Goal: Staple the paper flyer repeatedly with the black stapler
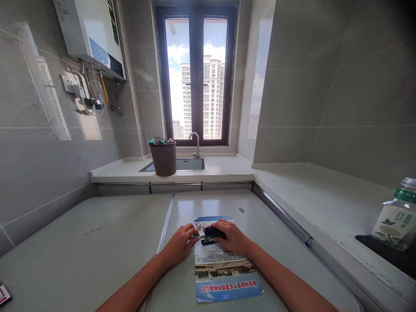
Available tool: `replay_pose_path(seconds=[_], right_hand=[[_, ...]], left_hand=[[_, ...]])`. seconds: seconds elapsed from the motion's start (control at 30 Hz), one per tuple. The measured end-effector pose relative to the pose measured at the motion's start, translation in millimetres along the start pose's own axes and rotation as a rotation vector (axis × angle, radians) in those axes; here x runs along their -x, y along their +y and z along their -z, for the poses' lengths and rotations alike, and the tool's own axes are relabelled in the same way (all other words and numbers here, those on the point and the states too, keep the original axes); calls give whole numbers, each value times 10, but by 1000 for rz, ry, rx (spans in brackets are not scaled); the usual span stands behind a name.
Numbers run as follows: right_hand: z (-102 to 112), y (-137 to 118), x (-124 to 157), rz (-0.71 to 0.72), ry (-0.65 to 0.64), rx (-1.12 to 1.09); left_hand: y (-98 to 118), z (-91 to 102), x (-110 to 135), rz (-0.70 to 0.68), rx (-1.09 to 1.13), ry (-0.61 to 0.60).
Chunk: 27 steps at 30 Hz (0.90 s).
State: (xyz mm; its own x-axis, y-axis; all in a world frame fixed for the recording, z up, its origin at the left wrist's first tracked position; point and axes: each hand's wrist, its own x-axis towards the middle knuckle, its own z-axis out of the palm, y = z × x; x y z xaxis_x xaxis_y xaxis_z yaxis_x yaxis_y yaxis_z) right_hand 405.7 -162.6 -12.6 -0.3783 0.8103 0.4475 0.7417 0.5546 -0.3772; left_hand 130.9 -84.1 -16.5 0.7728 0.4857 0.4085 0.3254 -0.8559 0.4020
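Observation:
A black stapler (214,233) lies crosswise over the upper part of a printed leaflet (226,279), with a metal part sticking out of its left end. My right hand (233,237) is closed around the stapler's right side. At the other end, my left hand (178,245) pinches the metal part between thumb and fingers. What exactly sits inside the stapler is too small to make out. The leaflet, blue at its edges with red lettering near me, lies flat under both hands.
Two thin staple strips (242,210) lie beyond the leaflet, and small dark bits (92,231) lie on the left of the table (130,251). A brown bucket (163,159) stands at the sink (191,164). On the right counter is a plastic bottle (394,221).

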Motion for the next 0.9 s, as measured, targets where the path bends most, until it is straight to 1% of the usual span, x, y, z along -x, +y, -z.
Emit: replay_pose_path(seconds=[0.4, 0.67, 0.9], right_hand=[[15, -21, 5, 8, -9, -6], [7, -25, 4, 10, -5, -4], [7, -22, 9, 28, -19, -1]], left_hand=[[79, 50, 0, 20, 31, -12], [18, 14, 4, -8, 46, -24], [89, 60, 10, -26, 55, -57]])
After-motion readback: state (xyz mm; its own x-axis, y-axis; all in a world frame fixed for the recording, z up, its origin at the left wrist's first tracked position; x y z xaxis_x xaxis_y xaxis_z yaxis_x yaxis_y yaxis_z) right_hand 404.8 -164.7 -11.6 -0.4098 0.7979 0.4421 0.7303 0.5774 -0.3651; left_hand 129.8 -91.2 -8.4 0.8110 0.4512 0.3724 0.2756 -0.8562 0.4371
